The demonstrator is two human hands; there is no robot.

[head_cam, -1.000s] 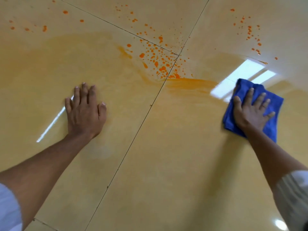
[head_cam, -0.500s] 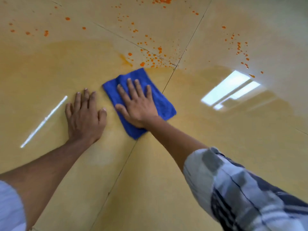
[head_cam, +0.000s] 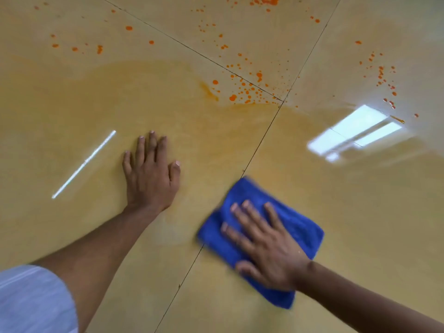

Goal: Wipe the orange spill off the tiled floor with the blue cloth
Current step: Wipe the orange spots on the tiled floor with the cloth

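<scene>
A folded blue cloth (head_cam: 298,227) lies on the glossy beige tiled floor (head_cam: 360,224), low and right of centre. My right hand (head_cam: 266,246) presses flat on it with fingers spread and straight; the hand looks motion-blurred. My left hand (head_cam: 151,174) rests palm-down on the floor to the left, fingers straight, apart from the cloth. Orange spill drops (head_cam: 242,90) dot the tiles farther away near the grout crossing. A pale orange smear (head_cam: 144,92) spreads over the tile beyond my left hand.
More orange spatter (head_cam: 384,78) sits at the upper right, and scattered drops (head_cam: 98,48) at the upper left. Dark grout lines (head_cam: 262,145) cross the floor. Bright window and lamp reflections (head_cam: 355,131) shine on the tiles.
My right hand has swept the cloth from beside my left hand back toward me and to the right, across the grout line. The left hand has stayed planted.
</scene>
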